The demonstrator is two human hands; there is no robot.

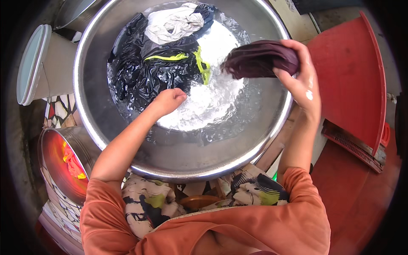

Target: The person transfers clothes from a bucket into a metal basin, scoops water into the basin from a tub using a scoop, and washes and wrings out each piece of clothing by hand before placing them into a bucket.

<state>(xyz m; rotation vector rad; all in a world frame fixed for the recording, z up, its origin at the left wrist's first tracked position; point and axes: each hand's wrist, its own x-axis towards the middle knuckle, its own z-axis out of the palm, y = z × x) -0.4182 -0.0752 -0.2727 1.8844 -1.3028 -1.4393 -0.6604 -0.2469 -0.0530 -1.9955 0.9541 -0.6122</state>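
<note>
A large round metal basin (204, 159) holds water and wet clothes. My right hand (299, 70) grips a dark maroon wet cloth (264, 60) above the water on the basin's right side. Over the near edge of a black garment with neon-yellow trim (165, 70), my left hand (172, 98) has its fingers curled; whether it pinches any fabric cannot be told. A white cloth (175, 24) lies bunched at the far side of the basin, with more dark wet fabric (127, 60) along the left.
Left of the basin stand a white bucket (59, 63) and a metal pot (63, 159) with an orange-pink cloth (73, 161) inside. At the right are a red plastic tub (347, 79) and a ridged board (350, 145).
</note>
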